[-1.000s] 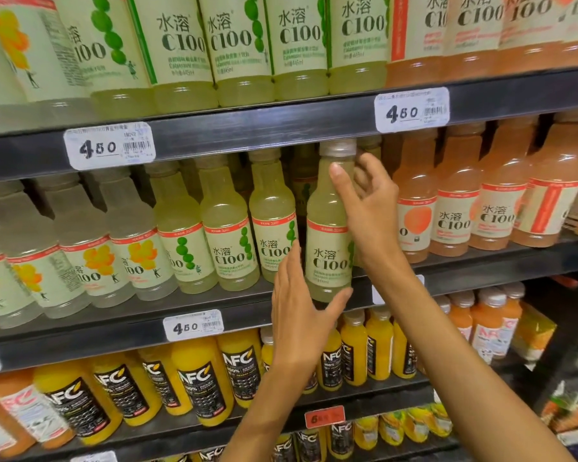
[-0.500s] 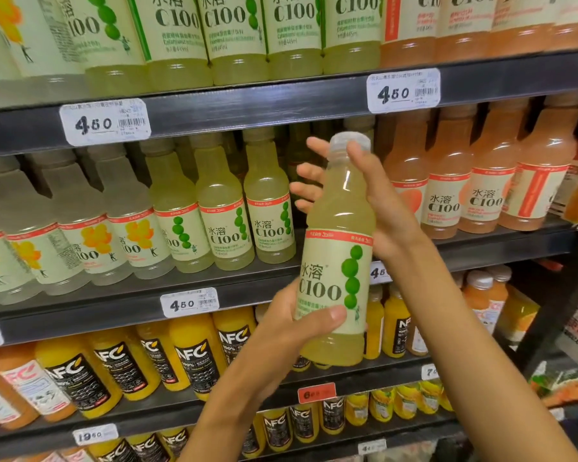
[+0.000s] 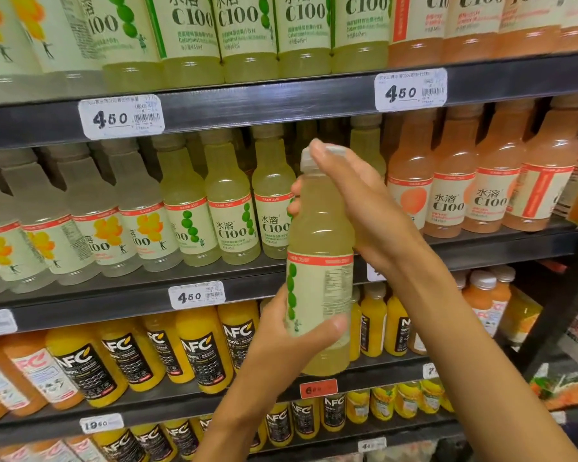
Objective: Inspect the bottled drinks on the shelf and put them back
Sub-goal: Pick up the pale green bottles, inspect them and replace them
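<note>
A pale green C100 bottle (image 3: 319, 248) with a cream label and white cap is held upright in front of the shelves. My left hand (image 3: 282, 338) grips its lower label, thumb across the front. My right hand (image 3: 357, 208) wraps its neck and shoulder from the right, fingers reaching the cap. The label's small-print side faces me. Behind it, a gap shows in the middle shelf's (image 3: 247, 278) row of green C100 bottles (image 3: 231, 208).
Orange C100 bottles (image 3: 454, 185) fill the middle shelf's right, yellow-labelled ones (image 3: 94, 221) its left. The top shelf (image 3: 281, 101) carries more C100 bottles. NFC juice bottles (image 3: 201, 348) stand on the lower shelves. A dark upright post (image 3: 564, 311) frames the right side.
The bottle has come off the middle shelf toward me and turned, so its back label now faces me. Both hands keep hold of it.
</note>
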`<move>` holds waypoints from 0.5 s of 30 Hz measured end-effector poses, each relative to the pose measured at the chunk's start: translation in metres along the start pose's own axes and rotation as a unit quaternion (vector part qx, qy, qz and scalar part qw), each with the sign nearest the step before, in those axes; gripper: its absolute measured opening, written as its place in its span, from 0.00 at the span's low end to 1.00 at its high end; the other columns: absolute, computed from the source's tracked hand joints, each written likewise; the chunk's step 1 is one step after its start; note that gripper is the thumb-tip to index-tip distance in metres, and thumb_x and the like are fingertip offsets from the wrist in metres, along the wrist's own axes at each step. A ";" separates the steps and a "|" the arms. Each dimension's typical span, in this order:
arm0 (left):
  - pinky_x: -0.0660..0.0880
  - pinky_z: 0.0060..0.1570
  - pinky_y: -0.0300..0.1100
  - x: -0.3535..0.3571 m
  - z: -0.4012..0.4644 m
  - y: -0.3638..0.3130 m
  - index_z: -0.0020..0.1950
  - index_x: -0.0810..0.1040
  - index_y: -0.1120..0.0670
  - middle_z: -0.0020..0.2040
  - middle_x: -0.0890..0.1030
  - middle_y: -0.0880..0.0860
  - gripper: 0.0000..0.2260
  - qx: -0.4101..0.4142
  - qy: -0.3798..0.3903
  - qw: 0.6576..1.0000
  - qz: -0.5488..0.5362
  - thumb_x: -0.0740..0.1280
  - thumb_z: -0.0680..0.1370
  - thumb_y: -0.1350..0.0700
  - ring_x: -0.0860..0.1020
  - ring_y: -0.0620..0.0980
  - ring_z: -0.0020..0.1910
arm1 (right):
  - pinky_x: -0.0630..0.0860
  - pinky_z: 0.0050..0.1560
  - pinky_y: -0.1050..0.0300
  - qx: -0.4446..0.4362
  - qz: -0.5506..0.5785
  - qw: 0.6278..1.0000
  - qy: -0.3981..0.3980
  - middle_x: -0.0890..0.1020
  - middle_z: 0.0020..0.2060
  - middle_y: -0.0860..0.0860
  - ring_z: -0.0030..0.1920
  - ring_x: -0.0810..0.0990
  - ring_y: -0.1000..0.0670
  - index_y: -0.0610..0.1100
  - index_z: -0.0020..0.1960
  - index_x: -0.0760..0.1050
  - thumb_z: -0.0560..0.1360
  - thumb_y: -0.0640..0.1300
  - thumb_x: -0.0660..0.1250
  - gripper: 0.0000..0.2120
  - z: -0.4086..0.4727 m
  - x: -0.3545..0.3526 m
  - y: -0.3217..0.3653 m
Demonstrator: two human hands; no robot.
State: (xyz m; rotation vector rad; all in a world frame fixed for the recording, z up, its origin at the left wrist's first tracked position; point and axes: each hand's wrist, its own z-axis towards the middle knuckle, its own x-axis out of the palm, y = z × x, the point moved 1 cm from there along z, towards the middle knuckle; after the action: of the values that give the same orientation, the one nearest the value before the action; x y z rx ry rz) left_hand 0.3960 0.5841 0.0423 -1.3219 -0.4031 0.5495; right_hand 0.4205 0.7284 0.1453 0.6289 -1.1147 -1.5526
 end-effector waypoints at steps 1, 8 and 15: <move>0.78 0.49 0.42 -0.002 -0.002 0.000 0.62 0.75 0.47 0.54 0.84 0.48 0.28 -0.016 0.027 0.999 -0.032 0.73 0.63 0.43 0.82 0.47 0.52 | 0.79 0.41 0.53 0.017 0.029 0.999 0.035 0.83 0.41 0.47 0.42 0.84 0.48 0.47 0.59 0.73 0.75 0.54 0.66 0.16 0.001 -0.002 0.000; 0.78 0.49 0.52 0.002 -0.010 0.000 0.71 0.67 0.57 0.59 0.79 0.61 0.36 -0.068 0.141 0.970 -0.184 0.74 0.69 0.41 0.80 0.58 0.52 | 0.79 0.40 0.56 0.072 0.293 0.944 0.129 0.79 0.32 0.50 0.33 0.80 0.51 0.44 0.51 0.71 0.69 0.53 0.71 0.18 0.001 0.001 -0.020; 0.77 0.56 0.39 -0.008 -0.003 -0.003 0.60 0.77 0.38 0.60 0.81 0.47 0.25 -0.022 0.051 0.995 -0.080 0.69 0.66 0.30 0.80 0.49 0.59 | 0.79 0.35 0.56 0.021 0.104 0.994 -0.034 0.81 0.33 0.48 0.35 0.82 0.49 0.48 0.45 0.76 0.75 0.52 0.69 0.08 -0.007 -0.001 -0.009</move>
State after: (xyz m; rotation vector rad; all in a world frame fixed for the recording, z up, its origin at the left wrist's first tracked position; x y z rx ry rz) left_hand 0.3921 0.5767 0.0447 -1.3409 -0.4338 0.3390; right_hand 0.4231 0.7271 0.1341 0.4732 -1.2273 -1.3825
